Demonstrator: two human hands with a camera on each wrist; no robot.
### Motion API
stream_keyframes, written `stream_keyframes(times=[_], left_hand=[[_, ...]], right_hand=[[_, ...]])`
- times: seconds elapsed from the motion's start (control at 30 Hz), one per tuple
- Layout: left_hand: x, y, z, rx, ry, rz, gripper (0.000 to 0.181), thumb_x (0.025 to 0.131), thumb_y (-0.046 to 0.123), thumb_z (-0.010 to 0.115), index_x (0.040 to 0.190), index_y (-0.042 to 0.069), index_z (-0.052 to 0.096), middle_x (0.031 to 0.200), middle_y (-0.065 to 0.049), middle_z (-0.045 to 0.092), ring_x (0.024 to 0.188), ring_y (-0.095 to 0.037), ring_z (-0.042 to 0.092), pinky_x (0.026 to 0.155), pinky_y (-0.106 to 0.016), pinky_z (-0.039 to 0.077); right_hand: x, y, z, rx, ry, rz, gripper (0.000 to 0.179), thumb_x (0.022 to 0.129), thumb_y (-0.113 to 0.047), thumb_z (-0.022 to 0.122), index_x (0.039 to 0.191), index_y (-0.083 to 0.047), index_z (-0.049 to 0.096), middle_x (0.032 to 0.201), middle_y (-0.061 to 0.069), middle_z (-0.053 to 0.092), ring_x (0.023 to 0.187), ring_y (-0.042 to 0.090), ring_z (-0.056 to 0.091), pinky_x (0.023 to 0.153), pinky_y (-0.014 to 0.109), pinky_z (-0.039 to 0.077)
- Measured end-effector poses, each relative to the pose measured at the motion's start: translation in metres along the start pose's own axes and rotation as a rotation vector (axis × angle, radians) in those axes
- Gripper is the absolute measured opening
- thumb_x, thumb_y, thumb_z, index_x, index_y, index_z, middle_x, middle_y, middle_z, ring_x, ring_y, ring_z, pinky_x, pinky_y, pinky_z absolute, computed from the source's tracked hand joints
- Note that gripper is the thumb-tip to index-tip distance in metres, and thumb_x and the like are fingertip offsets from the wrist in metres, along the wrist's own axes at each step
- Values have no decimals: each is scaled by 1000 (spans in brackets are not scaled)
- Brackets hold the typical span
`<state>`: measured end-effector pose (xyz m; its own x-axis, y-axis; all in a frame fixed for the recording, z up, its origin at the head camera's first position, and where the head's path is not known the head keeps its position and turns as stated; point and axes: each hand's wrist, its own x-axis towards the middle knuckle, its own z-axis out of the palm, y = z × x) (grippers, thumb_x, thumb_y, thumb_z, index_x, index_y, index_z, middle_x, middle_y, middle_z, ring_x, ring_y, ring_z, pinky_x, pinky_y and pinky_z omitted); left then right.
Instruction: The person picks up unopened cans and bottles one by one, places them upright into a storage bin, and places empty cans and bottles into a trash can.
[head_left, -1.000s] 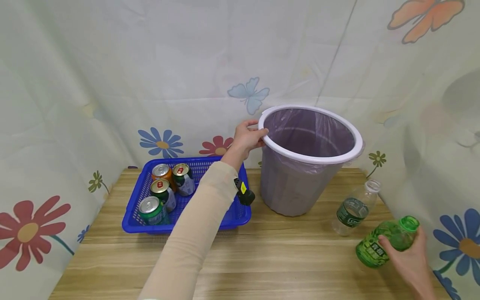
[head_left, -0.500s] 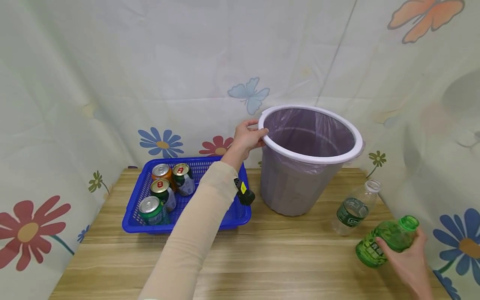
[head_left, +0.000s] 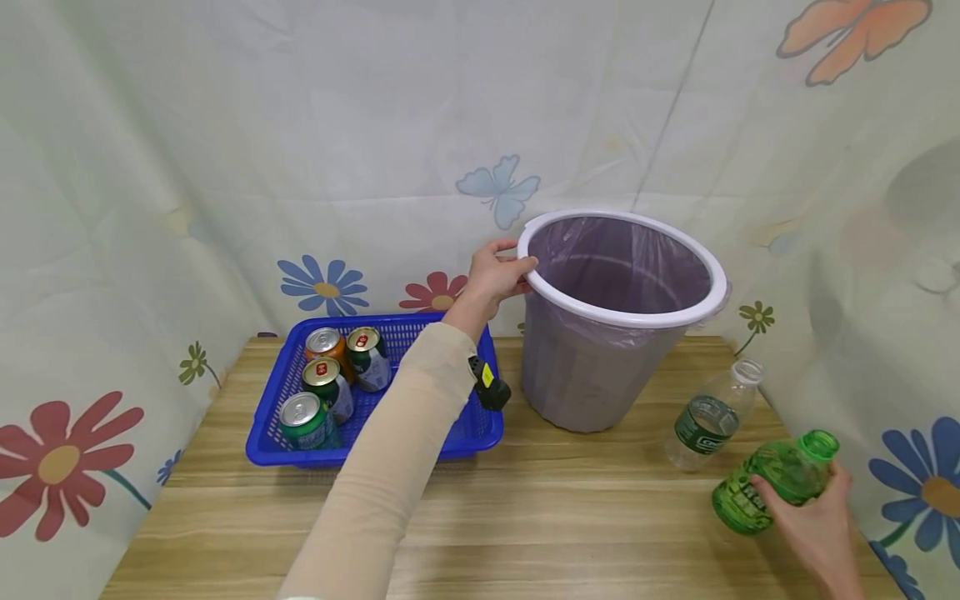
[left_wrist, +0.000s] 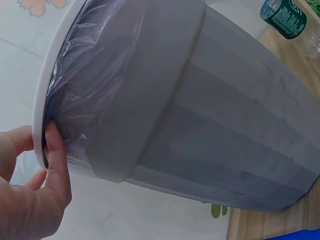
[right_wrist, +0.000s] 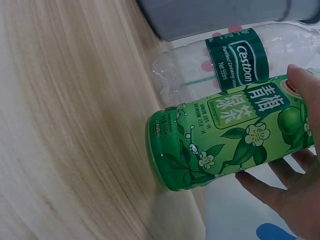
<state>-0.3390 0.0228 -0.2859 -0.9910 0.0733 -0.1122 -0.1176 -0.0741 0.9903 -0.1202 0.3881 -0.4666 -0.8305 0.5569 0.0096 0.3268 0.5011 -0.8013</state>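
Observation:
My left hand [head_left: 497, 273] pinches the white rim of a grey trash bin [head_left: 592, 367], thumb over the edge and fingers underneath. In the left wrist view the fingers [left_wrist: 57, 157] lie against the purple plastic liner [left_wrist: 87, 75] just below the rim. At the table's right side my right hand [head_left: 817, 521] grips a green tea bottle [head_left: 772, 479] that has no cap. Its printed label [right_wrist: 235, 127] faces the right wrist camera. Close behind it stands a clear water bottle [head_left: 707, 421] with a dark green label, also uncapped.
A blue plastic basket [head_left: 262, 425] sits on the wooden table [head_left: 547, 533], left of the bin, with several drink cans [head_left: 318, 421] at its left end. My left forearm crosses over the basket. A flower-printed curtain [head_left: 337, 167] hangs behind and at both sides.

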Motion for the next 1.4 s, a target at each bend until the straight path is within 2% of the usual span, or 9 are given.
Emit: stream_keyframes(times=[0.2, 0.33, 0.4, 0.57, 0.77, 1.03, 1.27, 1.4], left_hand=[[0, 0, 0, 6, 0, 4, 46, 84, 12, 66, 126, 13, 47, 104, -10, 60, 73, -16, 65, 67, -26, 56], [0, 0, 0, 6, 3, 7, 45, 84, 12, 66, 126, 13, 48, 103, -10, 61, 73, -16, 65, 67, -26, 56], [0, -1, 0, 6, 1, 9, 45, 84, 12, 66, 126, 12, 48, 103, -10, 61, 73, -16, 65, 67, -26, 56], [0, -2, 1, -3, -1, 10, 46, 84, 11, 66, 127, 12, 47, 104, -11, 60, 73, -16, 65, 68, -26, 56], [0, -3, 0, 0, 4, 10, 46, 84, 11, 66, 127, 12, 48, 104, -10, 60, 74, -16, 65, 68, -26, 56], [0, -2, -1, 4, 8, 8, 46, 84, 12, 66, 127, 13, 48, 104, -10, 60, 73, -15, 64, 67, -25, 56], [0, 0, -1, 4, 11, 5, 45, 84, 12, 66, 126, 13, 48, 104, -10, 60, 74, -16, 65, 67, -26, 56], [0, 0, -2, 4, 14, 4, 45, 84, 12, 67, 126, 13, 49, 104, -10, 61, 73, -16, 65, 68, -26, 56]], right_hand=[[11, 17, 5, -13, 34, -19, 97, 83, -37, 64, 144, -16, -8, 139, 32, 18, 124, 50, 25, 98, 63, 24], [21, 31, 9, -42, 58, 2, 101, 80, -46, 65, 145, -22, -9, 140, 32, 21, 123, 50, 27, 94, 64, 26], [23, 33, 9, -20, 57, 18, 101, 79, -46, 65, 145, -22, -8, 141, 34, 21, 125, 51, 26, 96, 65, 24], [16, 20, 6, 2, 72, 46, 99, 80, -42, 66, 145, -19, -5, 141, 32, 23, 124, 48, 28, 98, 63, 26], [5, 2, 2, -45, 64, 39, 96, 82, -38, 64, 145, -12, -2, 137, 34, 27, 120, 48, 32, 94, 63, 30], [7, 4, 4, -30, 81, -6, 93, 82, -35, 65, 145, -10, 1, 134, 31, 30, 117, 45, 35, 91, 61, 33], [9, 3, 1, -11, 51, -14, 93, 83, -35, 65, 145, -8, 0, 136, 32, 27, 118, 46, 34, 92, 63, 33], [10, 0, -1, -37, 40, -45, 93, 84, -34, 64, 145, -5, 0, 134, 32, 27, 114, 47, 36, 85, 61, 36]])
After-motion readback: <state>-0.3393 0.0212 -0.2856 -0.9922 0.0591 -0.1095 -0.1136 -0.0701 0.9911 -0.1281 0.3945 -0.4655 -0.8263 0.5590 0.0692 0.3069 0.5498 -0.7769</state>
